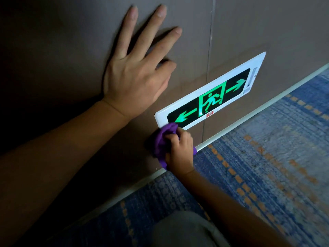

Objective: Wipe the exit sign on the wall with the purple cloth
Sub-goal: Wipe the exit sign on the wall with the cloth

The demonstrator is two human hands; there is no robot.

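Wall [62,50]: brown panels, a vertical seam running down behind the sign. Carpet [267,166] blue with orange dashes, pale skirting between the two.

Left hand [135,75]: flat on the wall above and left of the sign, fingers spread, grasping nothing. Likely a brace while the person crouches low; a knee shows at bottom edge.

Sign [210,97]: mounted low, just above the skirting, white frame, lit green running figure with an arrow at each end. Long axis runs along the wall, parallel to the skirting; in view it climbs from lower left to upper right. Face points out into the room.

Right hand [179,148]: clenched on the cloth.

Cloth [161,141]: purple, bunched, pressed against the sign's near lower corner and the wall just below it. Bunching probably gives a firm pad. Most of the face lies uncovered beyond it, so wiping looks early.
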